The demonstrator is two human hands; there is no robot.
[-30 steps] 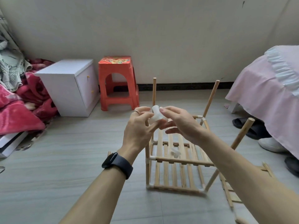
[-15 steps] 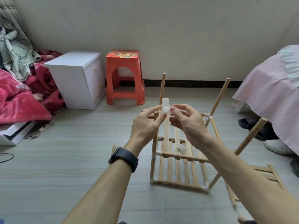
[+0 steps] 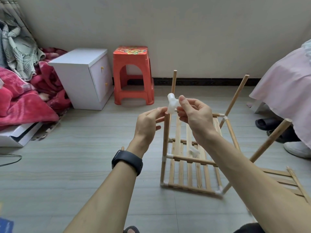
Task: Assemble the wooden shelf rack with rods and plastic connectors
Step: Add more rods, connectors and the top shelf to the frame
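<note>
White connector [image 3: 172, 105] pinched between left hand [image 3: 147, 122] and right hand [image 3: 195, 115], seemingly atop a rod [image 3: 165, 137].

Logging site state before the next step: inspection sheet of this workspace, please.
Surface: grey plank floor.
Job's things: half-built rack upright; connector at top of near-left rod, seating unclear; spare connector on slats; loose slat panel on floor, right.
Clutter: shoes on floor, right.
Hands: left hand and right hand both pinch the connector.
Cables: thin cable on floor, far left.
Surroundings: white cabinet, red stool, red blanket, pink-covered bed.
</note>
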